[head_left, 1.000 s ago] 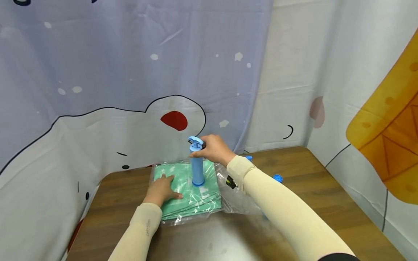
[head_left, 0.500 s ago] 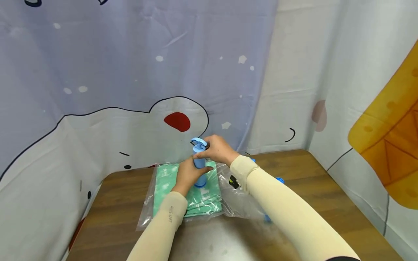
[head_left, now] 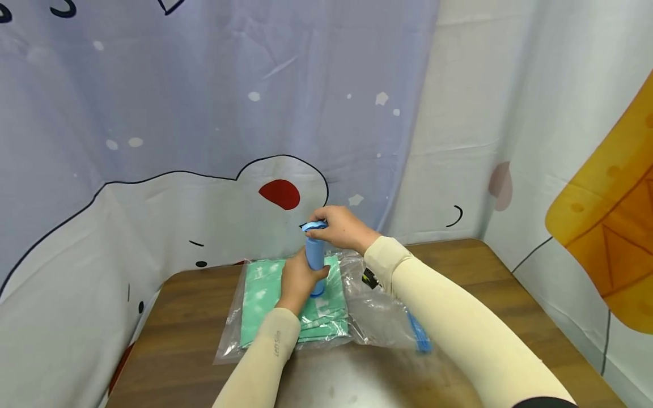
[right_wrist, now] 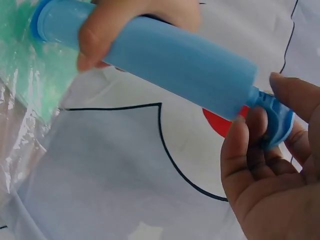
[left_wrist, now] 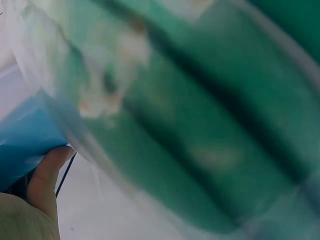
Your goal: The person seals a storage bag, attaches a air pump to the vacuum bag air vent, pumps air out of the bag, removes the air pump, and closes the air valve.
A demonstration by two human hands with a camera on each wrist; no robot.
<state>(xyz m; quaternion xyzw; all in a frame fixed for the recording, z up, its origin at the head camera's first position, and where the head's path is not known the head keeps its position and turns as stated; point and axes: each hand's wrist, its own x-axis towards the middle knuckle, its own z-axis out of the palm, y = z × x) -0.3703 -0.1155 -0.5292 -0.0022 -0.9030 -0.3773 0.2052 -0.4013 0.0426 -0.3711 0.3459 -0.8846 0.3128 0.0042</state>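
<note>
A light-blue hand pump (head_left: pixel 315 253) stands nearly upright on a clear plastic bag (head_left: pixel 377 320) with folded green patterned cloth (head_left: pixel 259 303) inside. My left hand (head_left: pixel 297 281) grips the pump's cylinder, thumb and fingers round it. At the top, my right hand (head_left: pixel 344 228) holds the pump's handle (right_wrist: pixel 282 122), fingers curled about it. In the right wrist view a short rod shows between handle and cylinder (right_wrist: pixel 185 65). The left wrist view shows my thumb (left_wrist: pixel 46 185) against the blue cylinder (left_wrist: pixel 27 140), with blurred green cloth (left_wrist: pixel 165 120) filling most of it.
The bag lies on a wooden table (head_left: pixel 168 340), a blue strip (head_left: pixel 418 331) along its right end. A black-and-green label (head_left: pixel 370 278) sits near my right wrist. A patterned curtain (head_left: pixel 204 113) hangs behind the table and at its right side.
My left hand has lifted from the bag's left part and taken hold of the pump's cylinder. My right hand has shifted onto the handle, which now sits lower under its fingers.
</note>
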